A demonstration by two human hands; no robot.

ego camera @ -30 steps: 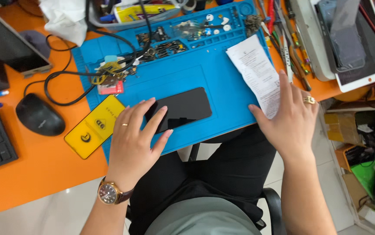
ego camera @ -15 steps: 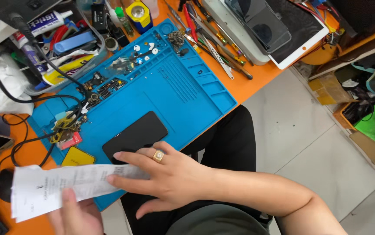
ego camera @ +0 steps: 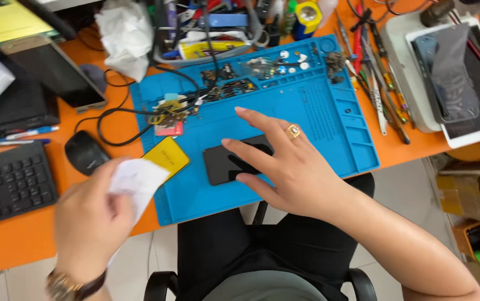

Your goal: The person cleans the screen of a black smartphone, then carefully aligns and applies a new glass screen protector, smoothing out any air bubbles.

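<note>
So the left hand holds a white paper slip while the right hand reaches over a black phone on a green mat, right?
Not quite: the mat is blue, as the head view shows. The left hand does hold the paper slip, and the right hand reaches over the black phone.

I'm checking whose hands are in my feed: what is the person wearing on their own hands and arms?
The left hand has a gold-toned wristwatch on a dark strap at the wrist. The right hand wears a gold ring with a broad decorated top. Both forearms are bare, with no sleeves or gloves in view.
</note>
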